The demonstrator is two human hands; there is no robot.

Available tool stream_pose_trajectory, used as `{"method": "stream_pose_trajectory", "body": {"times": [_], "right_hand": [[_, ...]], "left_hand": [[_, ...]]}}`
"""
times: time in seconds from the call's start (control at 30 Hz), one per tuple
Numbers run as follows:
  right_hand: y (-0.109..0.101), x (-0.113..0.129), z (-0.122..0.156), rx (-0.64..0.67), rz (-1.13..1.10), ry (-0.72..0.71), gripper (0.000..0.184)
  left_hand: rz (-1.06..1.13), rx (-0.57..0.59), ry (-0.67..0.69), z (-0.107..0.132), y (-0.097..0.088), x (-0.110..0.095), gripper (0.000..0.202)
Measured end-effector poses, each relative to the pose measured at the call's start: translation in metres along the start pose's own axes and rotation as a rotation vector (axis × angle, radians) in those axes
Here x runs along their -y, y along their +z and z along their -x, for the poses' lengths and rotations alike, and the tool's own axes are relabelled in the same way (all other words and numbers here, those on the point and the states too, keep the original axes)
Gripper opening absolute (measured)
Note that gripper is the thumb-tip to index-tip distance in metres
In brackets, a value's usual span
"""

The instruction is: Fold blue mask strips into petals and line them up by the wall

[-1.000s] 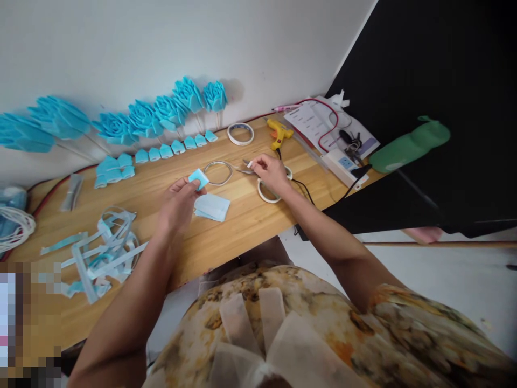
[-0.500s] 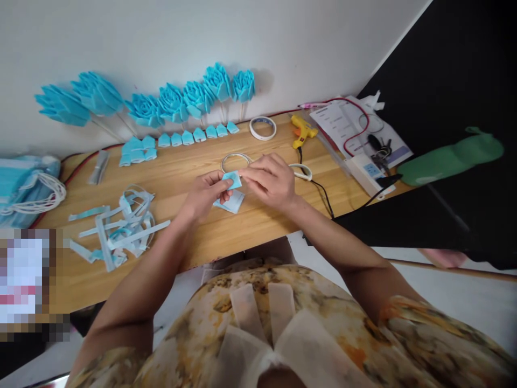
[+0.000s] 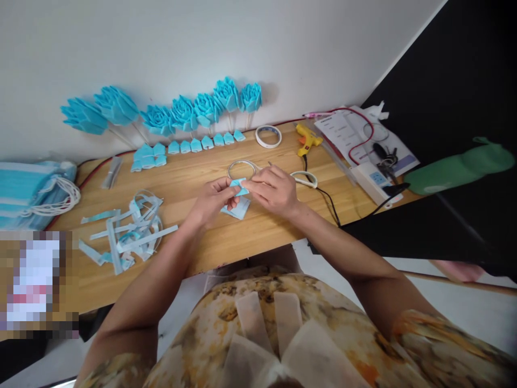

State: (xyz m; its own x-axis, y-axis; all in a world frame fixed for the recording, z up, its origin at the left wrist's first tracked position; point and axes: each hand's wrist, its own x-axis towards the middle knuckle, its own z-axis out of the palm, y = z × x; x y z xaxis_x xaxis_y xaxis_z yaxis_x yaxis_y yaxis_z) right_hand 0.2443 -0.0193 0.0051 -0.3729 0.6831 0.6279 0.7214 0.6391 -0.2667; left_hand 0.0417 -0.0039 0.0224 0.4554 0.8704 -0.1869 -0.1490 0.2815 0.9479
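Note:
My left hand (image 3: 210, 200) pinches a small light-blue fabric piece (image 3: 238, 187) between thumb and fingers, above the table. At the piece's right edge, the closed fingertips of my right hand (image 3: 278, 189) grip it; the exact hold is partly hidden. Just below lie more flat pale-blue fabric pieces (image 3: 239, 209) on the wooden table (image 3: 226, 242). Behind my hands rests a thin tape ring (image 3: 241, 162). A white loop-shaped handle (image 3: 306, 179) shows beside my right hand, the rest of it covered.
Blue fabric flowers on sticks (image 3: 183, 114) lean along the wall, with folded blue petals (image 3: 196, 145) before them. Cut strips (image 3: 137, 231) and a mask stack (image 3: 28, 188) lie left. Rightward are a tape roll (image 3: 268, 137), yellow glue gun (image 3: 308, 139), power strip (image 3: 374, 180) and green bottle (image 3: 460, 166).
The view has shifted, so everything sits slightly lower and further right. The fabric piece in my hands now appears narrower, folded or tilted; both hands keep nearly the same pose.

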Motion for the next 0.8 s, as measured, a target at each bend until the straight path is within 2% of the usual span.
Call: {"method": "stream_pose_trajectory", "body": {"times": [0.17, 0.27, 0.33, 0.4, 0.53, 0.67, 0.73, 0.8], "right_hand": [[-0.001, 0.002, -0.001, 0.019, 0.024, -0.053, 0.029], [-0.009, 0.003, -0.004, 0.076, 0.053, -0.157, 0.030], [-0.017, 0.004, -0.009, 0.125, 0.038, -0.178, 0.032], [-0.025, 0.005, -0.015, 0.136, -0.038, -0.113, 0.032], [-0.034, 0.005, -0.028, 0.130, -0.316, 0.159, 0.034], [-0.027, 0.005, -0.033, 0.308, -0.566, 0.315, 0.039], [-0.020, 0.005, -0.032, 0.305, -0.602, 0.363, 0.037], [-0.013, 0.005, -0.028, 0.246, -0.661, 0.404, 0.036]], "left_hand": [[0.005, -0.004, 0.007, -0.001, 0.000, -0.002, 0.031], [0.009, -0.028, 0.041, -0.004, -0.002, -0.002, 0.032], [-0.004, -0.042, 0.060, -0.005, -0.005, -0.002, 0.032], [-0.042, -0.035, 0.079, -0.006, -0.006, -0.001, 0.029], [-0.200, -0.029, 0.113, -0.005, -0.006, 0.001, 0.026], [-0.293, -0.003, 0.102, -0.003, -0.005, 0.000, 0.025], [-0.297, -0.016, 0.117, -0.003, -0.006, 0.000, 0.024], [-0.254, -0.035, 0.152, -0.005, -0.008, 0.002, 0.026]]}}
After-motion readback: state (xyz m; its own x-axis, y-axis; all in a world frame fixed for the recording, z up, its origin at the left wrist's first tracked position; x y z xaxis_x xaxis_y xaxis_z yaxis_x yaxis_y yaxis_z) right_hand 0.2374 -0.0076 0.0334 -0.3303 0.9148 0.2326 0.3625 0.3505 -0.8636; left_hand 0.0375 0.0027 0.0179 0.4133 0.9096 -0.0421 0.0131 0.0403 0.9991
